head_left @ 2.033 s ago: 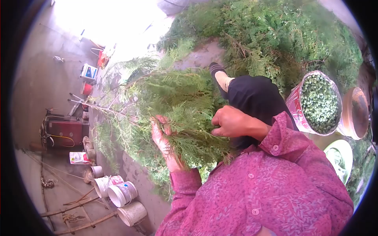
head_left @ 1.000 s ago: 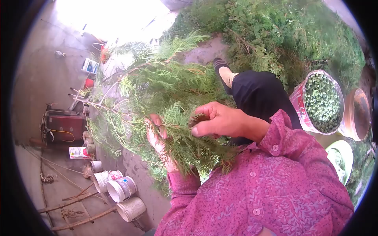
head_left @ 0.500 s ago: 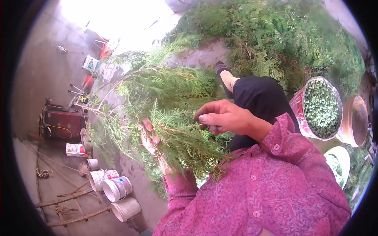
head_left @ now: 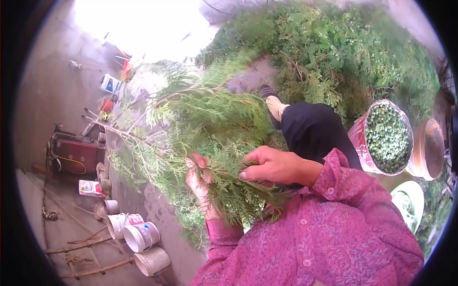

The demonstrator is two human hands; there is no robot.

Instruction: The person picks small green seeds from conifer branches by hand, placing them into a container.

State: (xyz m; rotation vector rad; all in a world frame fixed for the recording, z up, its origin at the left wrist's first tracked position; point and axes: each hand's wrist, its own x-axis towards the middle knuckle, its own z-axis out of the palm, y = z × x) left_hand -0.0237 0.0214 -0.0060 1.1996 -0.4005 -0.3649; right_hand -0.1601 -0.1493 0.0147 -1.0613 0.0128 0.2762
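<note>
Head | left fingers (head_left: 200, 161) pinch sprig (head_left: 234, 190) | right fingers (head_left: 254, 173): pinch unclear | filled bucket (head_left: 358, 137) near knee (head_left: 311, 119)

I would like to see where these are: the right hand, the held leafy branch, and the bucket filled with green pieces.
Right hand (head_left: 282, 167): head view, back of the hand.
Held leafy branch (head_left: 230, 189): head view, its green foliage.
Filled bucket (head_left: 358, 139): head view, its red outer wall.

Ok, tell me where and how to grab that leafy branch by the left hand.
Probably take the leafy branch by its bare woody stem, coming from the picture's left. That end sticks out nearly leafless, well away from the left hand and the right hand. Nearer the hands, feathery foliage hides the stem and would likely give a looser grip.
</note>
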